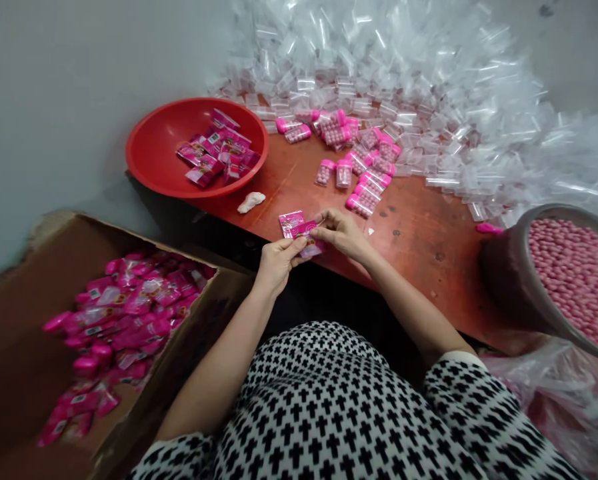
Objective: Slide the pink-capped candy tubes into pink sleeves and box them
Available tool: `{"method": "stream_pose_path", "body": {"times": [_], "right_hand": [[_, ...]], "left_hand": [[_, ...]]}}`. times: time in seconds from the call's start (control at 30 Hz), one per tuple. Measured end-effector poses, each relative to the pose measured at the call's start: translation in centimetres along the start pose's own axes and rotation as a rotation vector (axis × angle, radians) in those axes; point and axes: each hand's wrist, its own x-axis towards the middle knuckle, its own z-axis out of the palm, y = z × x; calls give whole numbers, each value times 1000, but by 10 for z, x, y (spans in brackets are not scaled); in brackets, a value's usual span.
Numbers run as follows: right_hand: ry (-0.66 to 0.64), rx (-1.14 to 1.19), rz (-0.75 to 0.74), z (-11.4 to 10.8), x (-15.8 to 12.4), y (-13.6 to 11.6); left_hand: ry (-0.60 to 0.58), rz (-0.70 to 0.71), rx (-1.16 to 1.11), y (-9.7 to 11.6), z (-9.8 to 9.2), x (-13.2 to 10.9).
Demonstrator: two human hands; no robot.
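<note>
Between my two hands, over the table's near edge, is a pink printed plastic sleeve (305, 230). My left hand (277, 264) pinches its lower left side between thumb and fingers. On the upper right side my right hand (343, 233) grips the same sleeve, fingers bent. Just behind it, another pink printed sleeve (291, 221) lies on the table. Farther up the table are several small clear jars of pink candies with pink caps; the nearest are a jar (325, 172) and another jar (343, 173) beside it.
A red bowl (149, 153) with pink printed sleeves stands at the left. Below it, a cardboard box (23, 360) holds pink-wrapped jars. Clear empty jars (403, 60) are heaped at the back. A dark bucket (509, 267) of pink candies stands right. A crumpled white scrap (251, 202) lies near the bowl.
</note>
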Motion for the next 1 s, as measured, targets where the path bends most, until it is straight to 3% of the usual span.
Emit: {"method": "stream_pose_path", "body": {"times": [0.13, 0.2, 0.37, 0.57, 0.67, 0.77, 0.9, 1.0], "right_hand": [[269, -814, 31, -38, -4, -12], [323, -1083, 121, -57, -4, -13], [150, -1277, 207, -75, -5, -1], [119, -1318, 211, -73, -4, 1], [168, -1219, 224, -74, -7, 0], [245, -807, 140, -58, -28, -5], [167, -14, 185, -10, -77, -20], [177, 192, 238, 27, -102, -30]], "left_hand": [[100, -31, 30, -2, 4, -3], [131, -47, 10, -2, 6, -6], [147, -86, -74, -2, 13, -12], [176, -160, -180, 1, 15, -15], [216, -162, -269, 0, 14, -14], [248, -151, -379, 0, 12, -12], [257, -148, -478, -2, 11, -10], [236, -140, -519, -4, 14, -11]]}}
